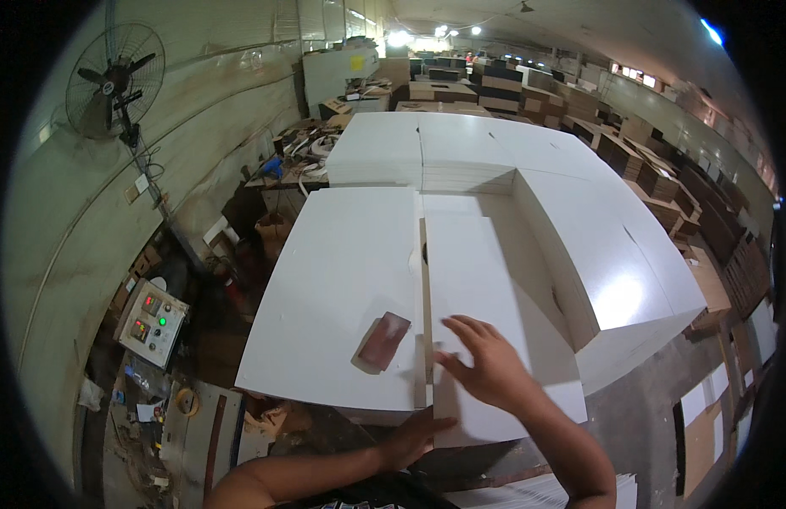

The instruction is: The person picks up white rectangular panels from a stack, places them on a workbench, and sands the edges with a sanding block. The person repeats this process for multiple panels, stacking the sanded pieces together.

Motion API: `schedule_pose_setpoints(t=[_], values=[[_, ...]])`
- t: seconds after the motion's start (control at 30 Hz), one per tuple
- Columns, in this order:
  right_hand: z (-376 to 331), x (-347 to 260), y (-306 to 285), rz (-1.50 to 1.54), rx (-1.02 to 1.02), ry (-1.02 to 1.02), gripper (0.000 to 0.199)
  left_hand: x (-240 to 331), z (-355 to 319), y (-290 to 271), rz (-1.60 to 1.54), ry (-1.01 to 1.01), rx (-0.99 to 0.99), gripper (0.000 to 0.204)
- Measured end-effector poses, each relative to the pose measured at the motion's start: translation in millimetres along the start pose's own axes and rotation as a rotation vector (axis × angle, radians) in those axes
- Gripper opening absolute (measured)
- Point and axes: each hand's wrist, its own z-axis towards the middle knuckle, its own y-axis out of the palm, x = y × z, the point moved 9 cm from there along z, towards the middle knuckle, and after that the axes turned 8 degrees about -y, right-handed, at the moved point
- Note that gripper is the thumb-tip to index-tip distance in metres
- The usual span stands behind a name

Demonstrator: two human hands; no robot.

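Observation:
A long white board [473, 280] lies lengthwise in front of me, with a narrow gap along its left side. My left hand [412, 436] is at that board's near left edge; one digit rests over the top, and the other fingers are partly hidden. Over the same board, close to its left edge, my right hand [484, 363] has its fingers apart and holds nothing. A reddish-brown rectangular block [383, 342], pale at one end, rests on the white panel [333, 280] to the left of the gap.
Tall stacks of white boards [630, 246] stand to the right and behind. On the left are a control box [153, 322] with lit displays, a wall fan [114, 81] and a tape roll [187, 402]. More white sheets [545, 494] lie below the near edge.

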Motion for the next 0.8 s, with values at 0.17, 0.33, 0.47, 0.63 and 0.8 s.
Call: schedule_pose_setpoints(t=[0.17, 0.33, 0.47, 0.63, 0.8], values=[[62.5, -37.7, 37.6, -0.126, 0.112, -0.002, 0.065, 40.4, -33.2, 44.1, 1.275, 0.757, 0.076, 0.071], [68.8, -32.8, 41.5, -0.057, -0.002, 0.110, 0.054, 35.7, -20.8, 49.3, 0.716, 0.522, -0.095, 0.074], [29.8, -36.7, -11.6, 0.791, 0.103, 0.161, 0.033, 23.6, -2.0, 46.0, 0.104, 0.245, -0.078, 0.077], [-81.5, -56.2, -148.0, 0.657, 0.478, 0.031, 0.040, 60.7, -62.7, 92.1, 1.026, 0.868, -0.055, 0.058], [-237.6, -41.1, -250.1, 0.117, 1.192, 0.161, 0.078, 51.8, -80.5, 90.9, 0.287, 0.277, 0.030, 0.053]])
